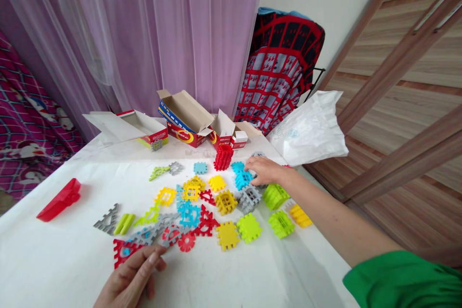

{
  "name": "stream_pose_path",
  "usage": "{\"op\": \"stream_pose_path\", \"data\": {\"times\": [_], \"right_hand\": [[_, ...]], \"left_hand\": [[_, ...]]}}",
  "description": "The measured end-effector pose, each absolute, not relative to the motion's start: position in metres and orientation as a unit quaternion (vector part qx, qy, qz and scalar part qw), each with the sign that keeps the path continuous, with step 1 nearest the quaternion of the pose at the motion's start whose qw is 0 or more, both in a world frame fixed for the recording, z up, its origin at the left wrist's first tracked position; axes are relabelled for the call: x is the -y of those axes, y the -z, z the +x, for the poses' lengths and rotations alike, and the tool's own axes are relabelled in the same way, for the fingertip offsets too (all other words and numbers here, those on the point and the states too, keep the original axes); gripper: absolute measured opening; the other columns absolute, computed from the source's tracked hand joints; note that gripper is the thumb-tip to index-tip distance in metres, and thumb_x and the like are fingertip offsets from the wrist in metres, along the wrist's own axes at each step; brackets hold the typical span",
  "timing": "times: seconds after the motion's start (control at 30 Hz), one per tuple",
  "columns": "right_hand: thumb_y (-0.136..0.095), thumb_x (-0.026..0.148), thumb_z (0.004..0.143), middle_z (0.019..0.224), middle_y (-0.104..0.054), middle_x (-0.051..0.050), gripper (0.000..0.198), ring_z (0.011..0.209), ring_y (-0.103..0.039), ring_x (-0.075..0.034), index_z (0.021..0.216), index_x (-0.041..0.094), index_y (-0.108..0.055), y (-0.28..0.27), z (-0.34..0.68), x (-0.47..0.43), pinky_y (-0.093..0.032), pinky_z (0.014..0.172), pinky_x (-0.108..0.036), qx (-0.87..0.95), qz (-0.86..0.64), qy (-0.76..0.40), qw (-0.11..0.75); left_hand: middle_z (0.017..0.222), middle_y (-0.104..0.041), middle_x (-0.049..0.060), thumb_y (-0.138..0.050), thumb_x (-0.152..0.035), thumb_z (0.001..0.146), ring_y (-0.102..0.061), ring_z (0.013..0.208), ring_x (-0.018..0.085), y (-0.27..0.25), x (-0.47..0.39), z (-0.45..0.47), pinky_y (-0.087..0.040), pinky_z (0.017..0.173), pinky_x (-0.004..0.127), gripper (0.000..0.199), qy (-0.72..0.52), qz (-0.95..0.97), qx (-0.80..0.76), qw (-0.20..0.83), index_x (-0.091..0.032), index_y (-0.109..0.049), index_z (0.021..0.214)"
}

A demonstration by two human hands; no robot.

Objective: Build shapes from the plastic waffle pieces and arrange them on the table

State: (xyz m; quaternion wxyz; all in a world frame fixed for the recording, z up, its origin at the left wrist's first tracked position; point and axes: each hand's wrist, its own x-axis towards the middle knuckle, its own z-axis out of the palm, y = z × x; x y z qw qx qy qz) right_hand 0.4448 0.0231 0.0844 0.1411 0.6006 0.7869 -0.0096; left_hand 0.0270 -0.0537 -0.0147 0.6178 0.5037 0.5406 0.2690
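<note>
Colourful plastic waffle blocks lie scattered on a white table (54, 260). My right hand (264, 170) reaches out to the far side and rests its fingers on a pile of light blue blocks (241, 175), beside a red block stack (223, 157). Whether it grips one I cannot tell. My left hand (130, 279) sits at the near edge, fingertips touching a red triangular piece (121, 251) with grey pieces (146, 235) next to it. Yellow blocks (226, 201), lime green blocks (276, 196) and grey blocks (249, 198) lie between the hands.
Open cardboard boxes (187, 118) stand at the table's far edge. A white plastic bag (310, 130) lies at the far right corner. A red plastic piece (59, 199) rests at the left. Purple curtains and a red patterned cloth hang behind the table.
</note>
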Motion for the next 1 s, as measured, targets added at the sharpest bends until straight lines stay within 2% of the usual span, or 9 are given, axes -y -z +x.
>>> {"op": "stream_pose_path", "data": {"times": [0.13, 0.2, 0.37, 0.57, 0.67, 0.8, 1.0], "right_hand": [[-0.073, 0.031, 0.072, 0.127, -0.064, -0.014, 0.054, 0.117, -0.059, -0.029, 0.124, 0.017, -0.066, -0.086, 0.447, -0.023, -0.042, 0.099, -0.035, -0.789, 0.598, 0.015, 0.137], [-0.072, 0.029, 0.073, 0.127, -0.065, -0.014, 0.053, 0.117, -0.059, -0.028, 0.125, 0.016, -0.066, -0.089, 0.449, -0.021, -0.042, 0.099, -0.034, -0.791, 0.597, 0.017, 0.135], [-0.063, 0.020, 0.080, 0.118, -0.069, -0.012, 0.038, 0.110, -0.063, -0.026, 0.117, 0.018, -0.071, -0.106, 0.437, -0.017, -0.044, 0.095, -0.034, -0.800, 0.592, -0.010, 0.097], [-0.055, 0.023, 0.089, 0.110, -0.073, -0.008, 0.026, 0.104, -0.064, -0.022, 0.106, 0.021, -0.075, -0.111, 0.355, -0.010, -0.044, 0.090, -0.031, -0.844, 0.534, -0.013, 0.039], [-0.058, 0.031, 0.090, 0.102, -0.075, -0.006, 0.023, 0.099, -0.066, -0.022, 0.101, 0.023, -0.076, -0.098, 0.303, -0.002, -0.045, 0.084, -0.030, -0.857, 0.512, 0.013, 0.057], [-0.065, 0.044, 0.083, 0.099, -0.075, -0.010, 0.030, 0.096, -0.066, -0.026, 0.095, 0.019, -0.076, -0.076, 0.256, 0.009, -0.047, 0.083, -0.033, -0.848, 0.514, 0.020, 0.127], [-0.064, 0.036, 0.083, 0.102, -0.074, -0.013, 0.027, 0.099, -0.066, -0.027, 0.096, 0.016, -0.075, -0.067, 0.244, 0.013, -0.047, 0.087, -0.035, -0.833, 0.534, 0.011, 0.142]], "left_hand": [[0.078, -0.071, 0.003, -0.067, -0.080, 0.059, -0.053, 0.049, 0.012, 0.013, 0.056, 0.033, -0.042, 0.040, 0.023, 0.067, -0.295, 0.500, -0.537, 0.612, -0.024, -0.072, 0.095], [0.076, -0.070, 0.003, -0.066, -0.081, 0.058, -0.052, 0.048, 0.012, 0.016, 0.057, 0.036, -0.040, 0.038, 0.022, 0.067, -0.309, 0.496, -0.542, 0.604, -0.024, -0.072, 0.093], [0.071, -0.066, 0.001, -0.067, -0.081, 0.057, -0.046, 0.042, 0.009, 0.017, 0.055, 0.039, -0.028, 0.029, 0.019, 0.069, -0.338, 0.474, -0.550, 0.598, -0.022, -0.072, 0.092], [0.066, -0.063, 0.000, -0.073, -0.078, 0.052, -0.046, 0.044, 0.007, -0.008, 0.049, 0.035, -0.030, 0.033, 0.017, 0.070, -0.415, 0.400, -0.556, 0.599, -0.017, -0.070, 0.088], [0.063, -0.062, -0.001, -0.075, -0.076, 0.050, -0.044, 0.043, 0.006, -0.012, 0.045, 0.030, -0.028, 0.034, 0.016, 0.071, -0.454, 0.381, -0.553, 0.585, -0.016, -0.070, 0.088], [0.064, -0.064, 0.001, -0.074, -0.076, 0.052, -0.043, 0.042, 0.006, -0.012, 0.043, 0.026, -0.027, 0.035, 0.017, 0.071, -0.473, 0.382, -0.548, 0.575, -0.015, -0.069, 0.089], [0.064, -0.063, -0.001, -0.072, -0.075, 0.053, -0.044, 0.042, 0.006, -0.016, 0.043, 0.030, -0.027, 0.035, 0.018, 0.068, -0.480, 0.395, -0.533, 0.574, -0.015, -0.067, 0.086]]}}
